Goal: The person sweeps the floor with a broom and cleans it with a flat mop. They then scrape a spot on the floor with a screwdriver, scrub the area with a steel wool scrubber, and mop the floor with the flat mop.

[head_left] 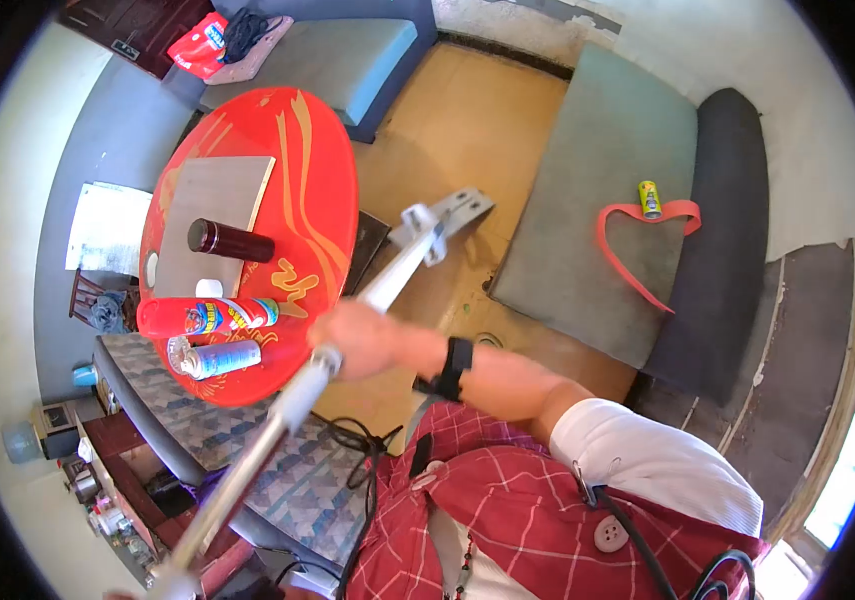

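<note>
My right hand (352,340) is closed round the long pale pole of a flat mop (277,415), a black band on its wrist. The pole slants from the lower left up to the mop's pale flat head (462,215), which is low over the yellow floor beside the red table. The head has dark slots and a white joint, blurred by motion. At the bottom left edge, by the pole's upper end, a sliver of what may be my left hand shows; its fingers are hidden.
On the red oval table (322,130) stand a grey board (212,185), a dark flask (232,241), a red spray can (207,316) and a white-blue can (222,359). A grey bench (597,200) at right bears a yellow can (650,198) and a pink strap (619,262). Another seat (327,65) is behind.
</note>
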`<state>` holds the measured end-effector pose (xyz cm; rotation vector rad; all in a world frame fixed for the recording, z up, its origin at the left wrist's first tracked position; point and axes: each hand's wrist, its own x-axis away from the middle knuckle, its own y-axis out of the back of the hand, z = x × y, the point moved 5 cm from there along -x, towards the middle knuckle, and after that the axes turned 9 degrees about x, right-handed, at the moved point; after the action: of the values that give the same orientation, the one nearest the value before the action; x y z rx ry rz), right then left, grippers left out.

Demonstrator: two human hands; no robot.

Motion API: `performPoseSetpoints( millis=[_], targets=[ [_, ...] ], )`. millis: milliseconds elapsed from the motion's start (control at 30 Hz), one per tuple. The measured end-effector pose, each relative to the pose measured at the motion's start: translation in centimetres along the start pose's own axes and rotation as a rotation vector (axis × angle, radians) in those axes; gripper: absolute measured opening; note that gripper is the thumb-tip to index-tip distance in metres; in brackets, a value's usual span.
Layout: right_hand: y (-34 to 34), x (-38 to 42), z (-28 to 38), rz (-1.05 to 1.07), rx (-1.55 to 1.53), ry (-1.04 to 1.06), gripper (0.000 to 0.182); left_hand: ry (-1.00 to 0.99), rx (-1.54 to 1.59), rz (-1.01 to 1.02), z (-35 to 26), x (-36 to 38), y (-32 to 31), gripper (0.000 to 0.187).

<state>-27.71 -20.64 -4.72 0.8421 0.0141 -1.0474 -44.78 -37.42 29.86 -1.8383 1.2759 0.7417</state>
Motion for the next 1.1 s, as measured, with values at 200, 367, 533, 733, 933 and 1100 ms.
performPoseSetpoints(
  millis=[200,367,533,733,933,1100],
  targets=[
    [3.6,-0.5,-14.3,-0.073,0.087,-0.22,0.011,0.479,0.042,0.158,14.1,3.3,-3.1,0.015],
    [1.0,2.2,-15.5,-0.259,0.169,-0.324,0.008,0.475,0.144,0.37,18.6,3.6,-1.8,0.014],
    [-2.5,0.9,-12.1,-0.464,0.182,-0.41,0.013,0.494,0.249,0.402,19.0,0.5,3.4,0.019],
    [-7.2,-1.1,-5.7,-0.589,0.194,-0.507,0.014,0.625,0.73,0.829,18.3,-5.0,8.6,0.024],
    [-10.7,-2.9,-2.2,-0.495,0.095,-0.463,0.013,0.355,0.368,0.967,15.1,-8.1,8.8,0.01],
    [-14.2,-4.2,2.9,-0.432,-0.007,-0.384,0.022,0.343,0.26,0.989,11.0,-9.5,10.0,0.012]
  ],
)
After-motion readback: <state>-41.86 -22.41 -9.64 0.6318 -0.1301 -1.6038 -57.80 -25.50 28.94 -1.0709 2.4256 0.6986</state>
